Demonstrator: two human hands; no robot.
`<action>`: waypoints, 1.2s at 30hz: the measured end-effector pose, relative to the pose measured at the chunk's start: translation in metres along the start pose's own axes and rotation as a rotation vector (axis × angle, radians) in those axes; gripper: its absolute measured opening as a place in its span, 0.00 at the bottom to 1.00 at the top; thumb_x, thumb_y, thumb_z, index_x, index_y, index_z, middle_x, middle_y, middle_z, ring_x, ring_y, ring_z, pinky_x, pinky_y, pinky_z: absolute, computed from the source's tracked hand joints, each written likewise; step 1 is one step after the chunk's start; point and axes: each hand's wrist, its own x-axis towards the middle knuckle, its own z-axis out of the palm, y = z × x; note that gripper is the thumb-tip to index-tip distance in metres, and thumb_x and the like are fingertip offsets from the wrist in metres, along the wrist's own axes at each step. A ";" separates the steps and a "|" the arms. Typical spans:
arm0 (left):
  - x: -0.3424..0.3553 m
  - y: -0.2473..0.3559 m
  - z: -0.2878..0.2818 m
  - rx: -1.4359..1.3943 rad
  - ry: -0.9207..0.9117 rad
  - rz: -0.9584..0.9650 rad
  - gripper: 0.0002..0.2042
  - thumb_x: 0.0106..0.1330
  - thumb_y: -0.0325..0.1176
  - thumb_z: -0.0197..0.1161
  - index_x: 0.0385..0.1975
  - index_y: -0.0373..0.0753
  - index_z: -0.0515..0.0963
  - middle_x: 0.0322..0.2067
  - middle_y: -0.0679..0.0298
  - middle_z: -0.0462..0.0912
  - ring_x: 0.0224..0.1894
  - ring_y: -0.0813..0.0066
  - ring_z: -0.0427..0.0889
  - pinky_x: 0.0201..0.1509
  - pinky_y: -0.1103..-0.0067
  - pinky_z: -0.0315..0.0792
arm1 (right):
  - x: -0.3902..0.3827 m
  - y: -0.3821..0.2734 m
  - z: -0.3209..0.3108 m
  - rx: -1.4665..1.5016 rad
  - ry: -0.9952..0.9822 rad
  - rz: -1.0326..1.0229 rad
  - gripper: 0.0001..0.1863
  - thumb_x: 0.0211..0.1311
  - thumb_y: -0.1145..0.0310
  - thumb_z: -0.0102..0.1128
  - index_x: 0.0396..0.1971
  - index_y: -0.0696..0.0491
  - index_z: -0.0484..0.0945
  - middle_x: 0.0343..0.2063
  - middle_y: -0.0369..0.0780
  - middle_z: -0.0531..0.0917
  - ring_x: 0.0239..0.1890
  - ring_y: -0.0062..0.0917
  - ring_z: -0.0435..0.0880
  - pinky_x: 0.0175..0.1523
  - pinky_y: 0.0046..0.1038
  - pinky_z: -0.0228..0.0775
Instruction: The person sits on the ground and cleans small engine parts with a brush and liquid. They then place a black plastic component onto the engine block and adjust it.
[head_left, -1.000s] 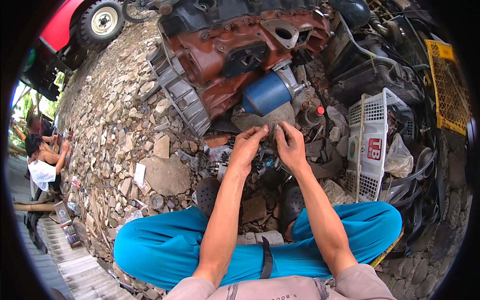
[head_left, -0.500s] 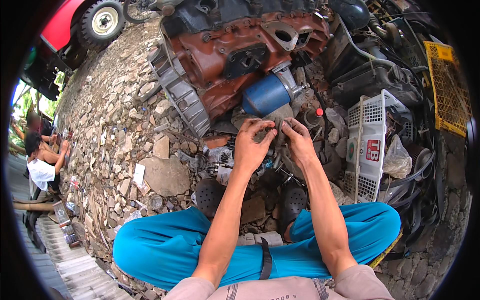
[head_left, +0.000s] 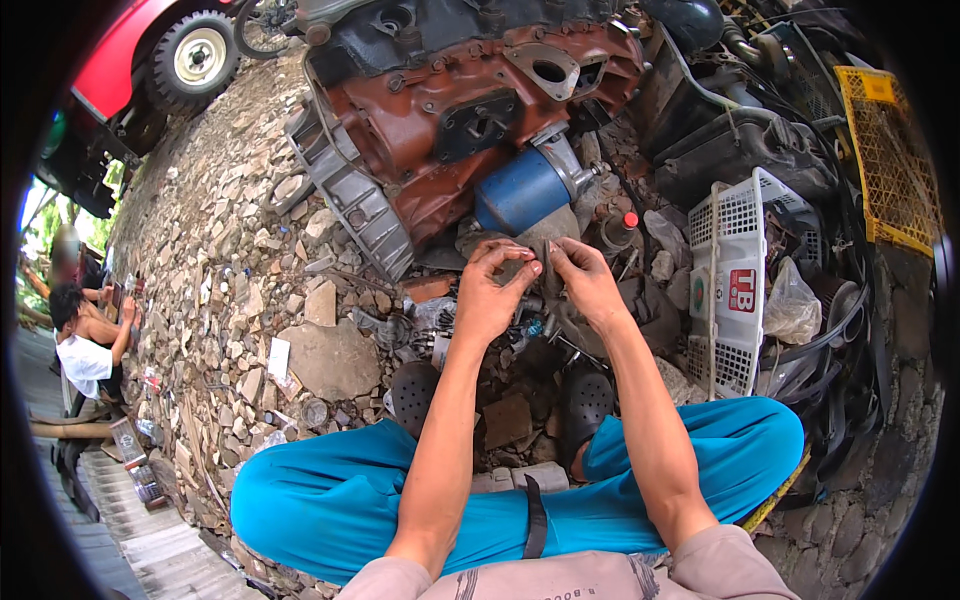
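Head view: left hand (head_left: 490,290) and right hand (head_left: 590,285), nearly closed, near the blue can (head_left: 522,190); can't tell what's held. Loose pinching could drop something among stones (head_left: 321,303).

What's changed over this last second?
The left hand has gone from a flatter pinch to a rounder curl; the right hand stays close beside it. The view shifted slightly. Anything taken or released: too small to tell. The engine, filter and crate stayed put.
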 end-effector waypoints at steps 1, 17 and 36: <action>0.000 -0.002 0.001 -0.019 0.011 -0.028 0.09 0.55 0.31 0.70 0.33 0.36 0.82 0.38 0.63 0.80 0.44 0.72 0.78 0.49 0.77 0.70 | 0.001 -0.001 -0.004 0.039 -0.050 -0.008 0.14 0.68 0.64 0.53 0.37 0.62 0.77 0.27 0.33 0.79 0.31 0.13 0.70 0.36 0.21 0.64; -0.006 -0.012 0.018 0.023 0.063 -0.062 0.07 0.59 0.30 0.66 0.32 0.33 0.82 0.43 0.60 0.78 0.50 0.73 0.74 0.51 0.77 0.69 | -0.002 0.013 0.001 -0.414 0.175 -0.128 0.16 0.66 0.64 0.48 0.40 0.64 0.75 0.29 0.49 0.80 0.35 0.32 0.80 0.43 0.30 0.68; 0.007 0.025 0.005 -0.416 0.180 -0.142 0.07 0.61 0.31 0.67 0.34 0.35 0.82 0.43 0.64 0.80 0.47 0.80 0.76 0.54 0.79 0.69 | 0.002 -0.027 -0.023 0.689 0.249 -0.203 0.14 0.71 0.63 0.48 0.44 0.57 0.76 0.42 0.37 0.79 0.45 0.21 0.77 0.53 0.26 0.69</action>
